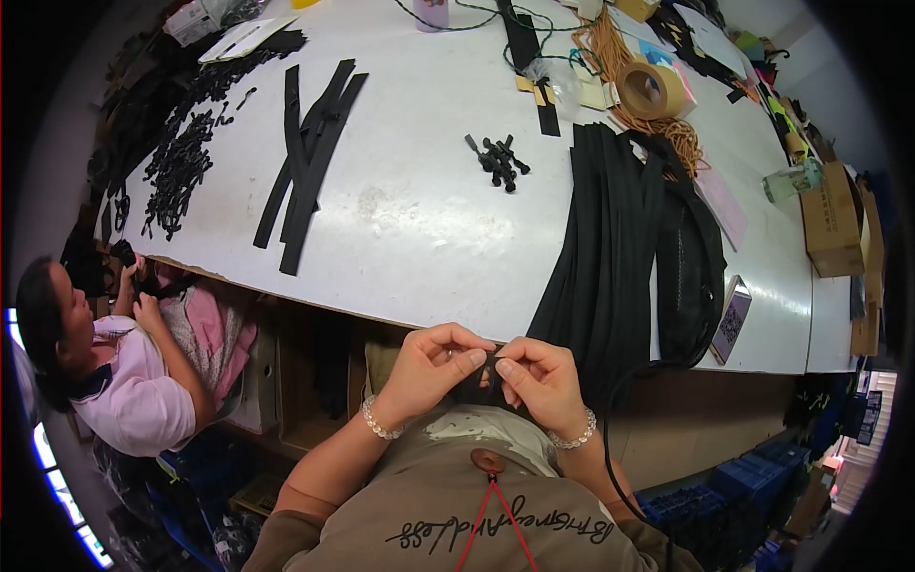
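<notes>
Close to my body, just below the table's near edge, my left hand [437, 370] and my right hand [543, 379] face each other with thumbs pinched against fingers. A small black strip [492, 366] is held between them; its ends are hidden by my fingers. To the right of my hands, a thick bundle of long black fabric strips [602, 248] lies on the table and hangs over its edge. Farther up sits a small heap of black zipper-pull-like pieces [498, 164]. Several loose black strips [310, 157] lie crossed on the left.
The white table [400, 257] carries a large pile of small black pieces [181, 167] at left. A brown tape roll [637, 91], orange cord [610, 43], a phone [732, 319] and a cardboard box [832, 217] are at right. A co-worker [143, 381] sits at left, handling black pieces.
</notes>
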A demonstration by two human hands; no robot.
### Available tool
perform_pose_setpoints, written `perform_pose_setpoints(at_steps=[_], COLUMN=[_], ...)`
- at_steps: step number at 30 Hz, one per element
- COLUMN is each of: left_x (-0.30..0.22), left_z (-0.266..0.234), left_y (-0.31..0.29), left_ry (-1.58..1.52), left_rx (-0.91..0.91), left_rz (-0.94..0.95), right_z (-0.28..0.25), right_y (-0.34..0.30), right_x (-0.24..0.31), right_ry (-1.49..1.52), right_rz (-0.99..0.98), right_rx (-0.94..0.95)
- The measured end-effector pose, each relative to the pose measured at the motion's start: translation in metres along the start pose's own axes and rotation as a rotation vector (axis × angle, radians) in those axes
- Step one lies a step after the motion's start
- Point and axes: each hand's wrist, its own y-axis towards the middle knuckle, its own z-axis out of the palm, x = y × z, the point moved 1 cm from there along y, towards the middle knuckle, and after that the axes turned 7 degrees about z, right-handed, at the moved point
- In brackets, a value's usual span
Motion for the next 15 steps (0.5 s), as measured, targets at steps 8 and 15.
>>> perform_pose_setpoints(at_steps=[8,15], left_x=[0.000,-0.004], left_z=[0.000,-0.002], left_y=[-0.003,-0.007], left_ry=[-0.020,0.035], left_rx=[0.039,0.038], left_rz=[0.037,0.073], right_z=[-0.003,0.009], right_y=[-0.004,-0.008], right_x=[-0.004,0.011], right_ry=[-0.238,-0.522], right_rz=[-0.181,-0.381], right_rx=[-0.099,-0.163])
